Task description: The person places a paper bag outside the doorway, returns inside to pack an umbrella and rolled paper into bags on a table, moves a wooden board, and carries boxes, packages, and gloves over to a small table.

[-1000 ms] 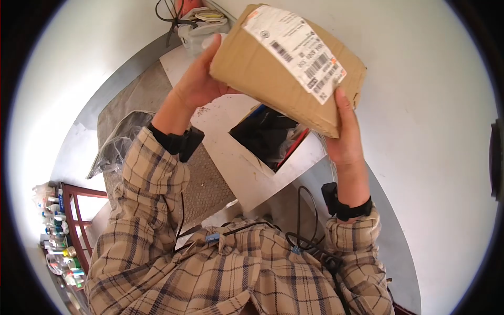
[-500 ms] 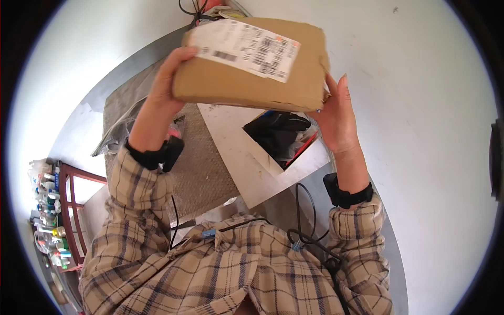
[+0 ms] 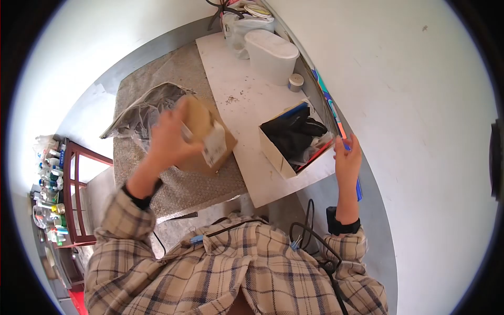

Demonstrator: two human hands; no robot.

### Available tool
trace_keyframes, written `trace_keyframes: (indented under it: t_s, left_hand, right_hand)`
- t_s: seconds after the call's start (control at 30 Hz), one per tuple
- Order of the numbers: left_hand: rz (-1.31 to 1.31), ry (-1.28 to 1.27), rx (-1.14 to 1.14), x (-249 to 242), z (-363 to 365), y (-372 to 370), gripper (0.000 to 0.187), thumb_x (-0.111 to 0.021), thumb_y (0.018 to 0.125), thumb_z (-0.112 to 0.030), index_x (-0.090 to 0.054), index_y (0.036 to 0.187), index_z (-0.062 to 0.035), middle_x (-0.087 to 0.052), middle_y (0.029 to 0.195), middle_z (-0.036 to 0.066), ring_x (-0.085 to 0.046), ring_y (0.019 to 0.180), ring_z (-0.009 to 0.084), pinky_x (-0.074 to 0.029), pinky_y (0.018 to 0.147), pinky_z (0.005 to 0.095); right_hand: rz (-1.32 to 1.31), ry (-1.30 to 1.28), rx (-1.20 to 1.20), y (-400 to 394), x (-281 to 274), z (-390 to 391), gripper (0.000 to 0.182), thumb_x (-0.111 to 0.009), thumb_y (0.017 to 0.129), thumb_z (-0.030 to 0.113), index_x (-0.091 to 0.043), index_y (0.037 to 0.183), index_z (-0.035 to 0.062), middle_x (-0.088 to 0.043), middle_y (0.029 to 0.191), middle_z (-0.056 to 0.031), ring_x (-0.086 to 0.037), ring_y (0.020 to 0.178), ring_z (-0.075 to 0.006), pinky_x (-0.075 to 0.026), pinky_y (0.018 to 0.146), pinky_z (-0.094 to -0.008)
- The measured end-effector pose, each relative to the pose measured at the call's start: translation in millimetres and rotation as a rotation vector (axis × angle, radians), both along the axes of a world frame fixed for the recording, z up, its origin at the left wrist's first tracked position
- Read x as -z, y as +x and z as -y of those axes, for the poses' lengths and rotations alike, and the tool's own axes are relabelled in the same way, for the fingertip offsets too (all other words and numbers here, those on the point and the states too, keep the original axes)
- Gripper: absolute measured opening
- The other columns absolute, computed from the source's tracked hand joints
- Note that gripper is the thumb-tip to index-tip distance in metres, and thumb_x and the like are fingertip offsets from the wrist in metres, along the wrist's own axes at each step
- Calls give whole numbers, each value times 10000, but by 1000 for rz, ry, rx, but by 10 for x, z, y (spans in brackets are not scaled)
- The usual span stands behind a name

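A brown cardboard box (image 3: 227, 143) with a white label stands tilted over the grey textured mat on the table. My left hand (image 3: 170, 137), slightly blurred, is at the box's left side, with thumb and fingers spread around its edge. Beside it on the left lies a crumpled clear and grey plastic bag (image 3: 137, 118). My right hand (image 3: 347, 160) is raised near the right corner of an open white box (image 3: 274, 152), its fingers apart and nothing in them. Black cloth items (image 3: 294, 134) and something red are inside the white box.
A white lidded bin (image 3: 273, 58), a small round jar (image 3: 295, 82) and a filled bag (image 3: 239, 26) stand at the back of the table by the wall. Left of the table are a dark red wooden frame (image 3: 70, 191) and several bottles. Black cables hang at my front.
The cardboard box has come down and left from above the table, with my left hand at it. My right hand has let go and moved lower. The white bin and jar now show.
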State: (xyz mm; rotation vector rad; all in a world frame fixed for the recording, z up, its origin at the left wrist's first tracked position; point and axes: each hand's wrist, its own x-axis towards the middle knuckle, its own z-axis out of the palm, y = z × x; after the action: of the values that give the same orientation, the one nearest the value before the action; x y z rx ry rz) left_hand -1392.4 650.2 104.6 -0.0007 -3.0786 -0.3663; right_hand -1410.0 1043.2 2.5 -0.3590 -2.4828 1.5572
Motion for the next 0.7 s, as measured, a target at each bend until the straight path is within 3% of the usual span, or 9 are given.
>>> trace_keyframes:
  t_s: [0.03,0.17,0.3,0.4,0.47,0.5,0.57,0.63,0.7]
  left_hand:
    - [37,-53,-26,168,-107,65,1004,-733,549,-368,-274,1403,-106,-454,1197,246,-474,1102,406,-367,917,482]
    - [57,-67,-84,308,-150,87,1023,-719,565,-452,-254,1414,-119,-405,1231,274,-425,1150,422,-331,908,510]
    - [22,-93,-66,356,-69,58,1040,-721,565,-483,-248,1416,-116,-396,1243,277,-391,1185,426,-322,920,507]
    - [71,-83,-65,347,-48,66,1057,-727,561,-494,-239,1420,-118,-388,1256,277,-389,1192,425,-320,919,512]
    - [119,-95,-74,302,-44,97,1043,-723,570,-479,-238,1420,-120,-398,1248,263,-402,1178,416,-326,915,513]
    - [114,-93,-80,277,-48,103,1043,-723,570,-479,-238,1420,-120,-398,1248,263,-402,1178,416,-326,915,513]
    - [114,-58,-117,245,-27,126,1026,-714,583,-472,-235,1419,-122,-417,1226,245,-431,1146,402,-334,908,514]
    - [85,-15,-172,257,62,136,1016,-709,586,-475,-243,1416,-120,-429,1212,235,-442,1131,394,-344,906,505]
    - [60,35,-222,282,147,156,1005,-705,590,-477,-252,1413,-118,-441,1198,225,-453,1117,387,-354,905,496]
  right_hand:
    - [91,194,49,5,11,-15,523,-626,855,274,-451,1230,-45,-538,1074,-219,-613,789,-195,-502,677,-291]
    - [-33,436,65,43,-138,128,446,-635,841,251,-504,1181,-7,-549,1046,-195,-606,788,-218,-505,658,-301]
    - [-331,464,-474,-366,-295,434,333,-655,778,182,-587,1092,92,-593,1011,-115,-602,853,-281,-497,740,-371]
    - [-297,452,-633,-703,-103,769,291,-649,768,163,-603,1048,98,-615,982,-114,-602,885,-304,-481,784,-395]
    - [-40,688,-753,-810,-101,904,262,-650,764,177,-613,1007,87,-627,950,-115,-605,894,-304,-480,784,-389]
    - [-47,692,-757,-867,-33,896,262,-650,764,177,-613,1007,87,-627,950,-115,-605,894,-304,-480,784,-389]
    - [-144,663,-656,-977,149,814,259,-652,767,196,-613,997,82,-629,956,-144,-604,895,-317,-484,769,-389]
    - [-221,354,-522,-1058,-4,654,259,-646,782,203,-613,995,59,-629,953,-166,-618,873,-292,-488,750,-370]
    - [-56,-280,-351,-1069,-211,463,260,-592,862,202,-586,987,-25,-632,909,-105,-592,774,-187,-485,690,-292]
